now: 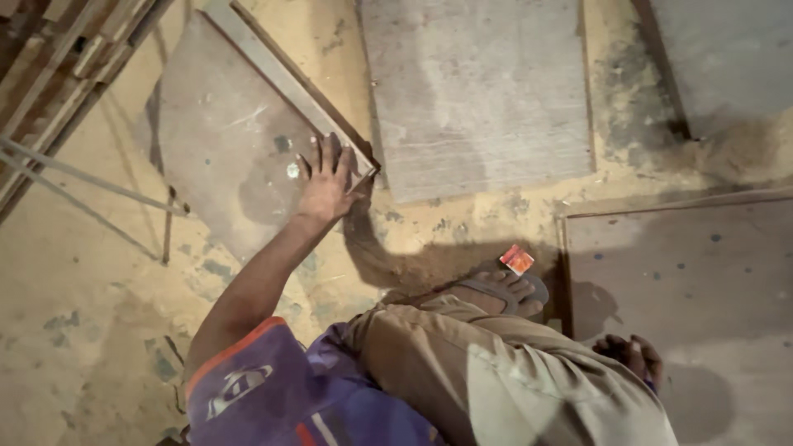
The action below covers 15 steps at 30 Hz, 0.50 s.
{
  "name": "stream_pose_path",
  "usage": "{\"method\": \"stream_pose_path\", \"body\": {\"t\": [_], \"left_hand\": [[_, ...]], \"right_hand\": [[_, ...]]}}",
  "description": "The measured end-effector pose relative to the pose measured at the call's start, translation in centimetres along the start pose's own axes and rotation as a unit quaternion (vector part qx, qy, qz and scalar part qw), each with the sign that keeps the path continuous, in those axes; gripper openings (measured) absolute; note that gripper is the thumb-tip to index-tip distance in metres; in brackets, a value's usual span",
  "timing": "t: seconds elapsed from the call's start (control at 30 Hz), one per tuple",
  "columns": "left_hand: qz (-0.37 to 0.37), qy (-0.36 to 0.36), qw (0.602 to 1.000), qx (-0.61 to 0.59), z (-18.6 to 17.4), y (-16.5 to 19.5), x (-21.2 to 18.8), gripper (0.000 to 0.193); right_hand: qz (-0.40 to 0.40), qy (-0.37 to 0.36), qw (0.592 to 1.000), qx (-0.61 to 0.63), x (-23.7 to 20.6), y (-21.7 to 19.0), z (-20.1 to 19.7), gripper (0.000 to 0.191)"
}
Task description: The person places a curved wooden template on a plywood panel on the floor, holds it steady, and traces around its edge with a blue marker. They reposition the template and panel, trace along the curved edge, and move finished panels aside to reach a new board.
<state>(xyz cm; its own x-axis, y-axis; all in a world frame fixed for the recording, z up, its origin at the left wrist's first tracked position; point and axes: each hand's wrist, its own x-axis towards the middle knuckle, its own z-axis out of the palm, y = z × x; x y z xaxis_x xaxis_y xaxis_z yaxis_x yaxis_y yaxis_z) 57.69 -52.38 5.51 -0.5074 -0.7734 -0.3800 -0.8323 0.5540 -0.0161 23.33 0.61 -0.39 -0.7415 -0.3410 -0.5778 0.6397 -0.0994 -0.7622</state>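
one spread left hand point(325, 183) presses a flat, dusty grey board point(223, 140); right hand point(632, 355) unclear.

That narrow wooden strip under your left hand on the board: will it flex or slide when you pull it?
The wooden strip looks long, thin and flat, so it probably bends a little if lifted by one end. The left hand presses its near end. Lying flat on the dusty board, it should slide rather than roll, and seems light.

light: dim, warm | shadows: hard, falling right | focus: soft, slight motion blur
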Motion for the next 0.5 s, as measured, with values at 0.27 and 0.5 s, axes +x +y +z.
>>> {"method": "stream_pose_path", "body": {"t": [0.27,0.5], "left_hand": [[0.041,0.127,0.990,-0.039,1.3,-0.3,-0.6,0.094],[0.042,0.143,0.988,-0.049,1.4,-0.4,-0.6,0.091]], "right_hand": [[-0.161,0.033,0.965,-0.203,-2.0,3.2,2.1,0.030],[-0.341,-0.005,0.826,-0.449,2.4,7.0,1.9,0.040]]}}
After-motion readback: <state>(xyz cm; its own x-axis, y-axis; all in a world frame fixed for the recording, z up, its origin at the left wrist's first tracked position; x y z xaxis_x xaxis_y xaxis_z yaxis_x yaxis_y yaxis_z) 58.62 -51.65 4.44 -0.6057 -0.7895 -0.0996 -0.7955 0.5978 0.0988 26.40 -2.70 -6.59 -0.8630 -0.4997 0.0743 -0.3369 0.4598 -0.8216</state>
